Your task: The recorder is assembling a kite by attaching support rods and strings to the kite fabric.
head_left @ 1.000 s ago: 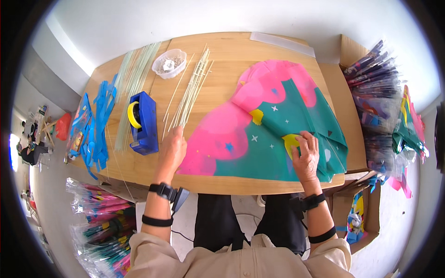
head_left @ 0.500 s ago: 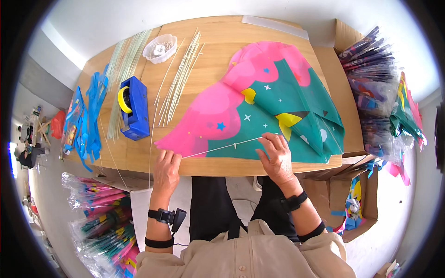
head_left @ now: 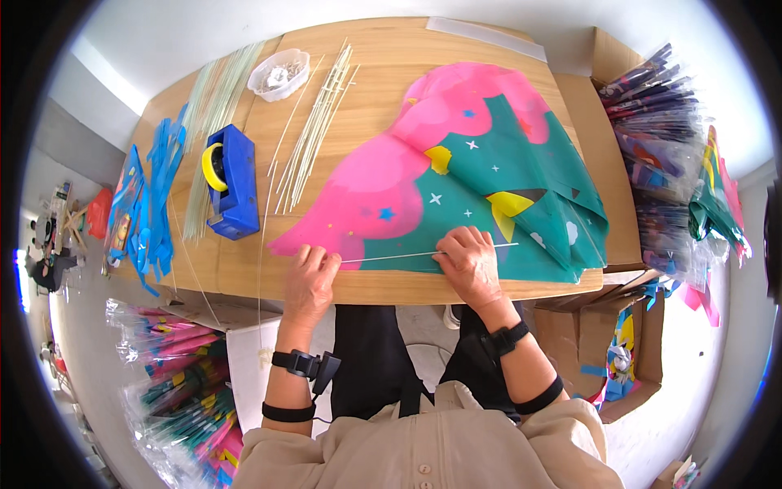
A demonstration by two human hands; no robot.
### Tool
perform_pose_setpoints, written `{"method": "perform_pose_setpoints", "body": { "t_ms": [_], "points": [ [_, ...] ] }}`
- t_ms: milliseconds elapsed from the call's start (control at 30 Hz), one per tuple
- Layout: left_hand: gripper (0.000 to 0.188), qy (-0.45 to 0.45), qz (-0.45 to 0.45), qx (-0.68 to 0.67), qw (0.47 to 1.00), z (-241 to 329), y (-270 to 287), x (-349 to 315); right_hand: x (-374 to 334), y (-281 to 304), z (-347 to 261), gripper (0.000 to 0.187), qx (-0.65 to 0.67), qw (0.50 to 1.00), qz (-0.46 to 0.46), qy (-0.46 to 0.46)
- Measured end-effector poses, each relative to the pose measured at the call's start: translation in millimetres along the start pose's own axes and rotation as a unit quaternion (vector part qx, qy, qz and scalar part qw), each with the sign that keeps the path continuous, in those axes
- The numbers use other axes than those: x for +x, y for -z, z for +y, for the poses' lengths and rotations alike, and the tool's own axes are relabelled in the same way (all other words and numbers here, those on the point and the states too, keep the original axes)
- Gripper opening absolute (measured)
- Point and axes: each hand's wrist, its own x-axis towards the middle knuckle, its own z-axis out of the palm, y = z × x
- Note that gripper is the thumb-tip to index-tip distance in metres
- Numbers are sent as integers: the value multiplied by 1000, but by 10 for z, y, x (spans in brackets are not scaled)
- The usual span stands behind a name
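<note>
Bright, even daylight; soft shadows; sharp centre, heavy fisheye bend w/ black rim.

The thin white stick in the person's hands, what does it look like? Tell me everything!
The thin white stick is long, very slim and pale, like a plastic or bamboo rod. It lies nearly level across the near edge of the pink and green kite sheet. The left hand pinches its left end, the right hand presses it near the middle, and its right tip pokes out past the fingers.
</note>
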Motion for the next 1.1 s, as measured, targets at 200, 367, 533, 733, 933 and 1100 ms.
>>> {"method": "perform_pose_setpoints", "body": {
  "t_ms": [200, 367, 533, 733, 933, 1100],
  "points": [
    [13, 20, 33, 19, 999, 150, -135, -125, -126, -11, 16, 14, 37, 998, 52, 0],
    [20, 75, 15, 30, 997, 243, -193, -139, -159, -14, -20, 15, -25, 998, 52, 25],
    [42, 116, -31, 25, 992, 483, -154, -178, -156, -53, -21, 17, -41, 996, 66, 44],
    [54, 119, -47, -7, 992, 557, -51, -138, -148, 1, -23, 17, -29, 995, 83, 39],
    [59, 118, -74, -33, 990, 633, -121, -116, -154, 39, 46, 16, -29, 997, 61, 23],
    [60, 129, -73, -53, 987, 649, -181, -165, -159, 57, 66, 14, -23, 999, 24, 7]
  ]
}}
